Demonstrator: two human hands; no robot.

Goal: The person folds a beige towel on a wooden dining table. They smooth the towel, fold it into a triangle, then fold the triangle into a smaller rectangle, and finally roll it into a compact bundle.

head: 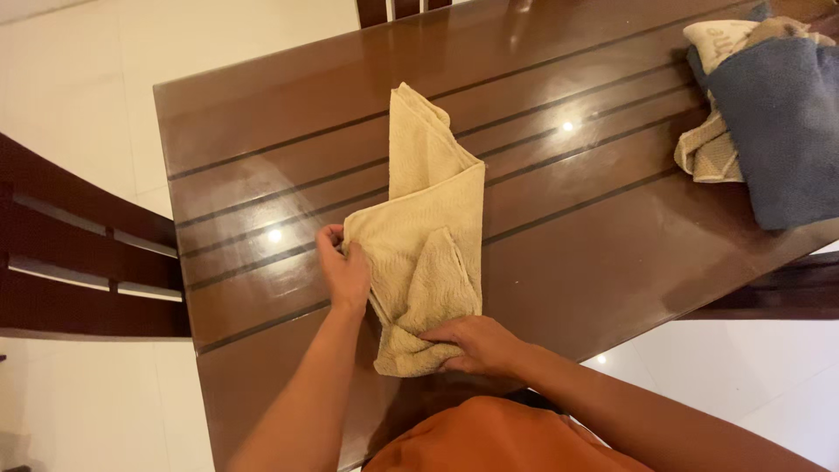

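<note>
Orange top (502,437), bare forearms, no sleeves, no rings visible
</note>
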